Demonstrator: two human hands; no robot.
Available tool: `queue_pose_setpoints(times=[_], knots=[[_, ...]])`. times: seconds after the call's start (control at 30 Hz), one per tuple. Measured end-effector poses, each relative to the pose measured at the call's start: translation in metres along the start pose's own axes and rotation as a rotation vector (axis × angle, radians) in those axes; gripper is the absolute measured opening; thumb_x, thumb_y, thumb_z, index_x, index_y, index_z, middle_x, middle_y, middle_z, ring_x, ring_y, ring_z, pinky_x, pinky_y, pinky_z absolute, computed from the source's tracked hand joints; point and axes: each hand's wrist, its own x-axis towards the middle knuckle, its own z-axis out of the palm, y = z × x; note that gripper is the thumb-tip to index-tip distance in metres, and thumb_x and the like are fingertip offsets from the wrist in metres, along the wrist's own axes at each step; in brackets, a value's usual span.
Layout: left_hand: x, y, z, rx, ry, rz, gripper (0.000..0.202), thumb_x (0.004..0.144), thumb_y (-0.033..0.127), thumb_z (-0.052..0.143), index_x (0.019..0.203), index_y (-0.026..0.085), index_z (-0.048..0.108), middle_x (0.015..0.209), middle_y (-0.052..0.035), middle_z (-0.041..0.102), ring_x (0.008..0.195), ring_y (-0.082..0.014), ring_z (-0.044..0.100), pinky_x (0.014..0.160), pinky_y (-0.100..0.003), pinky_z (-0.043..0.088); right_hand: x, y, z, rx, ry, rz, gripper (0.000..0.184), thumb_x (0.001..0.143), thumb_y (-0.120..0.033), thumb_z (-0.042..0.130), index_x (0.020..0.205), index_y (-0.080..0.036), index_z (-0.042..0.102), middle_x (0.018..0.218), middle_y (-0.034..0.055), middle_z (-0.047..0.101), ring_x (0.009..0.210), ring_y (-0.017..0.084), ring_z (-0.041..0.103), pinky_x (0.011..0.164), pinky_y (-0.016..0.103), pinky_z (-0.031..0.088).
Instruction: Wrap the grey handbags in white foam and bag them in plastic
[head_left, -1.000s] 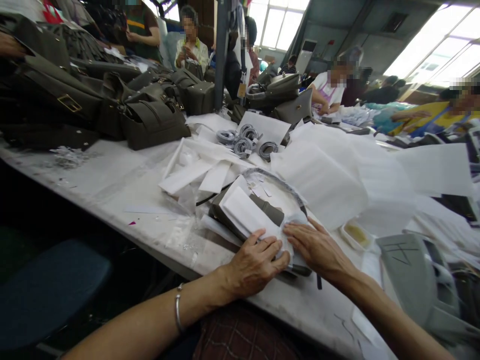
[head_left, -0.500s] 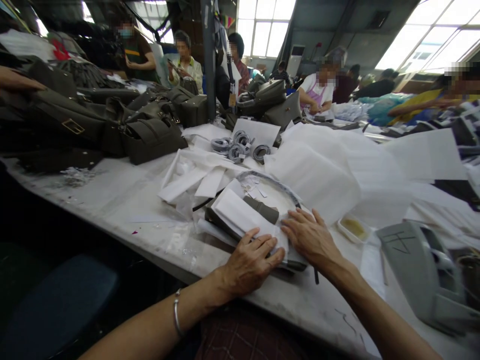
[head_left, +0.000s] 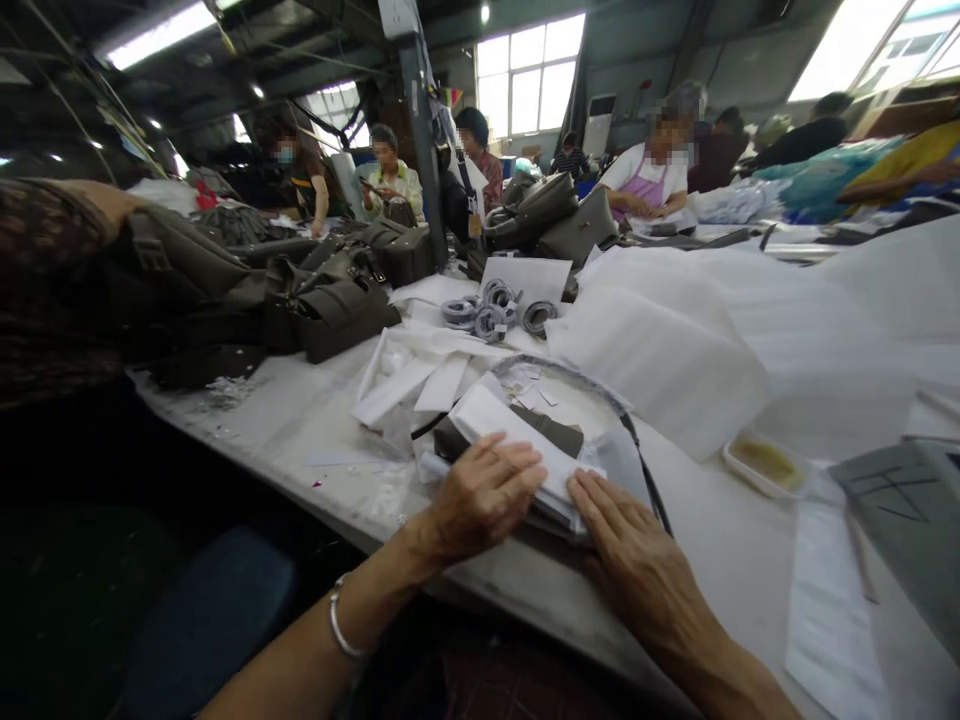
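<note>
White folded sheeting [head_left: 510, 435] lies over a dark olive bag [head_left: 559, 430], which sits on the work table [head_left: 750, 560] close to the near edge; clock positions below are taken from that bag. Left hand [head_left: 480, 495], at eight o'clock, has its fingers extended over the sheeting, unclenched; a bangle [head_left: 341, 622] is worn at the wrist. Right hand [head_left: 637, 560], at four o'clock, rests its straightened fingertips on the sheeting's right end. Both thumbs are obscured, so whether either hand pinches the bag or sheeting cannot be determined. One wrapped strap [head_left: 611, 390] arcs from twelve round to three o'clock. Coiled straps [head_left: 491, 318] lie at twelve, large white sheets [head_left: 667, 350] at two, and a shallow tray [head_left: 765, 468] with yellowish contents at three, a grey object [head_left: 900, 505] beyond it. Stacked dark bags [head_left: 341, 310] stand at ten o'clock.
</note>
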Motion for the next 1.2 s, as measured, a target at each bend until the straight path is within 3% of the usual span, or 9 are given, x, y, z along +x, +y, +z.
queue_pose_setpoints(times=[0.1, 0.2, 0.37, 0.5, 0.57, 0.67, 0.77, 0.9, 1.2], knots=[[0.000, -0.034, -0.023, 0.122, 0.006, -0.184, 0.026, 0.095, 0.024, 0.056, 0.119, 0.018, 0.062, 0.126, -0.0086, 0.066, 0.129, -0.0250, 0.053, 0.116, -0.052, 0.033, 0.001, 0.002, 0.001, -0.030, 0.011, -0.003, 0.059, 0.081, -0.004, 0.045, 0.140, -0.011, 0.047, 0.140, 0.0147, 0.057, 0.130, 0.028, 0.053, 0.103, 0.045, 0.048], [-0.007, -0.049, -0.025, 0.052, -0.071, -0.295, 0.026, 0.094, 0.026, 0.058, 0.119, 0.018, 0.063, 0.127, -0.0097, 0.065, 0.125, -0.0256, 0.056, 0.109, -0.050, 0.043, 0.001, 0.003, -0.003, -0.013, 0.006, 0.002, 0.058, 0.081, -0.006, 0.047, 0.139, -0.011, 0.048, 0.140, 0.0147, 0.057, 0.129, 0.028, 0.053, 0.102, 0.044, 0.050], [-0.015, -0.019, -0.009, -0.163, -0.042, -0.399, 0.030, 0.091, 0.023, 0.062, 0.120, 0.017, 0.062, 0.131, -0.0113, 0.060, 0.132, -0.0263, 0.049, 0.110, -0.049, 0.044, -0.025, 0.025, -0.020, -0.002, -0.025, -0.010, 0.058, 0.084, -0.010, 0.047, 0.141, -0.013, 0.047, 0.142, 0.0126, 0.055, 0.130, 0.026, 0.052, 0.102, 0.043, 0.049], [-0.005, 0.020, 0.000, -0.314, -0.029, -0.408, 0.034, 0.088, 0.024, 0.067, 0.121, 0.018, 0.061, 0.133, -0.0110, 0.060, 0.135, -0.0274, 0.046, 0.112, -0.050, 0.042, -0.051, 0.048, -0.046, -0.007, -0.063, 0.026, 0.056, 0.094, -0.042, 0.052, 0.144, -0.018, 0.045, 0.142, 0.0110, 0.056, 0.128, 0.030, 0.054, 0.101, 0.049, 0.049], [0.001, 0.034, 0.005, -0.371, -0.032, -0.366, 0.039, 0.087, 0.026, 0.069, 0.125, 0.019, 0.060, 0.134, -0.0109, 0.060, 0.135, -0.0271, 0.045, 0.113, -0.049, 0.041, -0.052, 0.048, -0.058, -0.020, -0.038, 0.072, 0.060, 0.094, -0.053, 0.051, 0.144, -0.019, 0.045, 0.140, 0.0113, 0.058, 0.128, 0.032, 0.054, 0.104, 0.054, 0.045], [0.007, 0.045, 0.010, -0.424, -0.032, -0.286, 0.046, 0.088, 0.030, 0.069, 0.130, 0.019, 0.055, 0.135, -0.0115, 0.058, 0.133, -0.0260, 0.048, 0.112, -0.046, 0.043, -0.036, 0.034, -0.064, 0.033, -0.021, 0.127, 0.058, 0.096, -0.051, 0.050, 0.145, -0.020, 0.044, 0.141, 0.0127, 0.056, 0.129, 0.032, 0.054, 0.106, 0.055, 0.043], [0.005, 0.047, 0.011, -0.429, 0.032, -0.247, 0.038, 0.091, 0.027, 0.064, 0.128, 0.019, 0.055, 0.137, -0.0139, 0.056, 0.128, -0.0236, 0.053, 0.106, -0.041, 0.049, -0.011, 0.014, -0.055, 0.112, -0.035, 0.143, 0.056, 0.096, -0.046, 0.052, 0.144, -0.019, 0.043, 0.142, 0.0139, 0.055, 0.131, 0.030, 0.052, 0.106, 0.052, 0.046], [-0.003, 0.041, 0.008, -0.469, 0.114, -0.183, 0.014, 0.095, 0.014, 0.056, 0.107, 0.018, 0.063, 0.125, -0.0121, 0.063, 0.114, -0.0173, 0.062, 0.097, -0.030, 0.055, 0.009, 0.001, -0.044, 0.161, -0.050, 0.159, 0.057, 0.093, -0.044, 0.058, 0.142, -0.019, 0.045, 0.140, 0.0150, 0.057, 0.132, 0.031, 0.051, 0.106, 0.053, 0.044], [0.003, 0.025, 0.010, -0.536, 0.127, -0.229, 0.010, 0.097, 0.014, 0.053, 0.096, 0.017, 0.063, 0.105, -0.0080, 0.070, 0.104, -0.0150, 0.067, 0.092, -0.027, 0.055, 0.010, 0.004, -0.045, 0.141, -0.074, 0.128, 0.059, 0.092, -0.047, 0.058, 0.142, -0.017, 0.046, 0.142, 0.0148, 0.055, 0.132, 0.031, 0.050, 0.106, 0.054, 0.043]])
